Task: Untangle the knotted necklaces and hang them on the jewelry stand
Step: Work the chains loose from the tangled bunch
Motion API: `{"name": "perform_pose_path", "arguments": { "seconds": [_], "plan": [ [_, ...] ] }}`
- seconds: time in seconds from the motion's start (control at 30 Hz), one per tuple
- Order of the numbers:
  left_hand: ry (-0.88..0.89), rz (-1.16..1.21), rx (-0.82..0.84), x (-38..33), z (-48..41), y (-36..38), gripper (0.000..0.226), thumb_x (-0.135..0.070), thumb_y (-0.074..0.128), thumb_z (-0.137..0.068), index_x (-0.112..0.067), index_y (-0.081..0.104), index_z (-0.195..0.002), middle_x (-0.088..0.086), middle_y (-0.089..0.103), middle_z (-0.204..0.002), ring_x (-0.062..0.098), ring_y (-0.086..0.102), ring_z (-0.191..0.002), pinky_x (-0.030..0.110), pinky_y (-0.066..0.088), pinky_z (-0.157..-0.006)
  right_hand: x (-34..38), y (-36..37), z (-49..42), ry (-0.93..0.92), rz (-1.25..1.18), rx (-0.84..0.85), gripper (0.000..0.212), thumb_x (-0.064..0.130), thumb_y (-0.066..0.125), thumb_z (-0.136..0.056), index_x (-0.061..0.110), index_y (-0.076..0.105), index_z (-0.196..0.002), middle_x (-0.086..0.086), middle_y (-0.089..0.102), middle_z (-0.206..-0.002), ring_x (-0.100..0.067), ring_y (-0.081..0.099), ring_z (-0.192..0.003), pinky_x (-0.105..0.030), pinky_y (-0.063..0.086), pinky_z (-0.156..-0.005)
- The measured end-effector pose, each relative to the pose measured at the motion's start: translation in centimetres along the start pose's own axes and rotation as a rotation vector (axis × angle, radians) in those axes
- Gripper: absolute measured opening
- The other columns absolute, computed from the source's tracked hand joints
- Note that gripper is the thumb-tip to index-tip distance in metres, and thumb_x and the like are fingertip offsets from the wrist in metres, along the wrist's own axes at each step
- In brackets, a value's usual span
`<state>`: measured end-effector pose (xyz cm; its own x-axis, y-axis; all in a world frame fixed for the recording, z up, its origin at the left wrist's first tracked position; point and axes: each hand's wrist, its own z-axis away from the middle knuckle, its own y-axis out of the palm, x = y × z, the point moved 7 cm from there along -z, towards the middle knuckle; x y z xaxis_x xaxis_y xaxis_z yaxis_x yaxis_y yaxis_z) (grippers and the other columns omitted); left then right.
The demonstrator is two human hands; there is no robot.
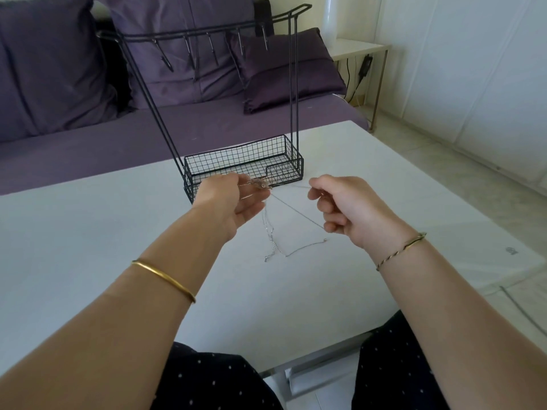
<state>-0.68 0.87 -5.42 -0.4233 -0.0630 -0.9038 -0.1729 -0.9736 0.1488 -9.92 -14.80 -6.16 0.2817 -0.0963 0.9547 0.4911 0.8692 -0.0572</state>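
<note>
The untangling step is under way, and nothing hangs on the stand yet. The left hand (233,202) is raised off the white worktop (88,247) and pinches a small knotted clump of fine silver and rose-toned necklace chains (260,184) between thumb and fingertips, with its lower fingers loosely spread. The right hand (346,208) is curled and pinches one thin silver strand (296,211) that runs taut from the clump. The same strand seems to pass down to its lower curled fingers, though it is too fine to be sure.

Below and between the hands, the loose chain tails (296,250) with their clasps hang down and trail on the worktop. Just beyond the hands stands the black wire jewelry stand (291,84), with a mesh basket at its base and a row of bare hooks (189,51) high above them.

The knot looks tight against the left fingertips, so pulling the hands further apart would likely cinch it. The next move probably calls for easing the tension, then working a loop open at the clump and feeding a free clasp end back through it. A hard tug could kink or snap so thin a chain. Once one necklace is free, it must be lifted well up and forward to reach a hook.
</note>
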Motion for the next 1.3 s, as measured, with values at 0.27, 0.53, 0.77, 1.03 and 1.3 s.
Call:
{"name": "perform_pose_path", "arguments": {
  "seconds": [0.27,0.53,0.77,1.03,1.3],
  "plan": [
    [0.052,0.026,0.132,-0.3,0.1,1.0,0.019,-0.017,0.045,-0.101,-0.013,0.060,-0.091,0.007,0.071,-0.091,0.018,0.066,-0.075,0.030,0.056,-0.075,-1.1,2.1,0.2,-0.067,0.363,0.185,0.023,0.011,0.058,-0.089,-0.002,0.062,-0.069,-0.010,0.068,-0.064,-0.014,0.046,-0.030,-0.018,0.044,-0.039],
    [0.004,-0.083,0.244,0.5,1.1,2.4,0.026,-0.031,0.046,-0.100,-0.008,0.057,-0.103,0.009,0.067,-0.102,0.023,0.061,-0.091,0.034,0.051,-0.088,-1.0,3.4,0.7,-0.089,0.312,0.300,0.046,0.011,0.077,-0.079,0.005,0.051,-0.116,-0.019,0.065,-0.098,-0.020,0.061,-0.056,-0.033,0.055,-0.055],
    [-0.065,-0.096,0.309,1.0,1.4,3.0,0.035,-0.035,0.047,-0.099,-0.005,0.058,-0.113,0.015,0.066,-0.115,0.028,0.065,-0.105,0.040,0.048,-0.099,-0.2,3.4,1.1,-0.161,0.158,0.293,0.015,-0.003,0.061,-0.088,0.006,0.049,-0.090,-0.015,0.061,-0.077,-0.026,0.066,-0.058,-0.042,0.058,-0.063],
    [-0.134,-0.137,0.378,1.5,1.8,3.3,0.050,-0.050,0.046,-0.095,-0.005,0.057,-0.112,0.015,0.067,-0.102,0.028,0.067,-0.092,0.042,0.047,-0.098,1.5,1.9,0.5,-0.435,0.277,0.059,0.021,0.004,0.059,-0.089,0.016,0.056,-0.106,-0.003,0.056,-0.075,-0.022,0.062,-0.054,-0.037,0.057,-0.055],
    [-0.168,-0.188,0.433,2.0,2.0,3.7,0.060,-0.055,0.043,-0.094,-0.002,0.053,-0.121,0.015,0.069,-0.090,0.031,0.069,-0.092,0.044,0.045,-0.100,2.2,2.0,0.2,-0.535,0.359,0.014,0.017,0.006,0.063,-0.083,0.022,0.066,-0.078,0.010,0.060,-0.075,0.004,0.053,-0.057,-0.012,0.040,-0.054]
  ]
}}
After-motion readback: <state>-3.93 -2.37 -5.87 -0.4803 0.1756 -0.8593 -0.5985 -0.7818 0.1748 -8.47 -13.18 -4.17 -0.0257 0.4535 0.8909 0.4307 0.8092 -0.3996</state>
